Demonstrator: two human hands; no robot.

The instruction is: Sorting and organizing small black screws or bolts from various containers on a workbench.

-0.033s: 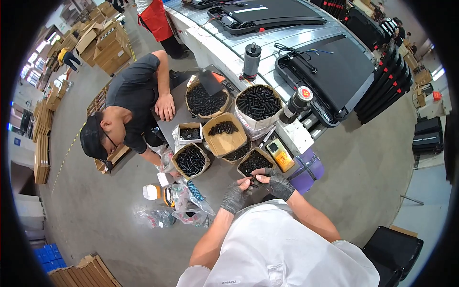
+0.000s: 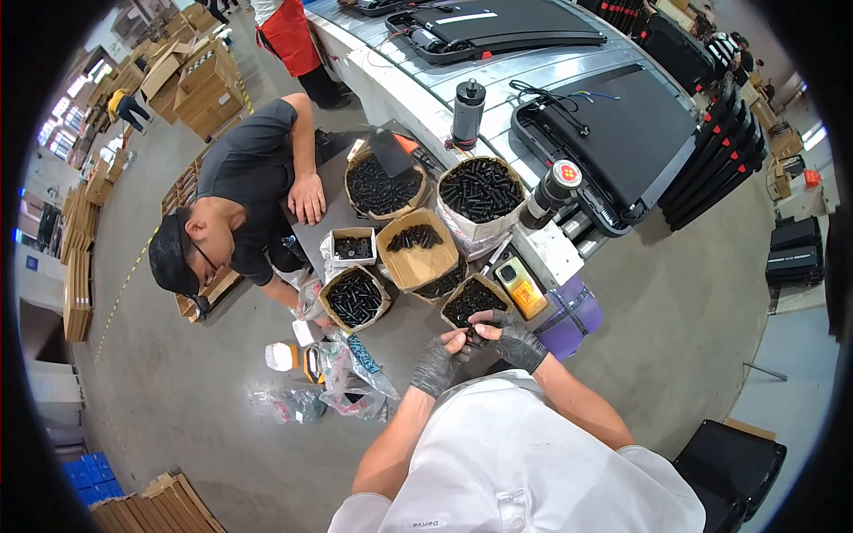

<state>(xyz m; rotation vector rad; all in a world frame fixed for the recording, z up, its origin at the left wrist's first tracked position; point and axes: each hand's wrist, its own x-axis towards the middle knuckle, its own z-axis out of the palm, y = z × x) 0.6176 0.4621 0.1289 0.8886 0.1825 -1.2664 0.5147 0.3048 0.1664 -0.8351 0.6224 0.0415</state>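
Note:
Close in front of my white shirt, my left hand [image 2: 437,362] and my right hand [image 2: 513,341] meet, each in a dark fingerless covering with bare fingertips. Both are closed in a pinch around something small and dark, too small to make out. Just beyond them is a carton of small black parts [image 2: 474,300], partly behind my fingers. Farther off, an open cardboard box [image 2: 400,269] has a pile of small black pieces at its back. To its left, a box of black cylindrical parts [image 2: 354,298] stands beside a small white box [image 2: 341,251] of black pieces.
A phone [image 2: 521,288] lies right of the near carton, by a purple object [image 2: 574,313]. Fuller boxes of black parts [image 2: 482,190] stand farther back, near a conveyor [image 2: 498,67] carrying black panels. A co-worker [image 2: 233,191] leans over the left side, near plastic bags [image 2: 354,377].

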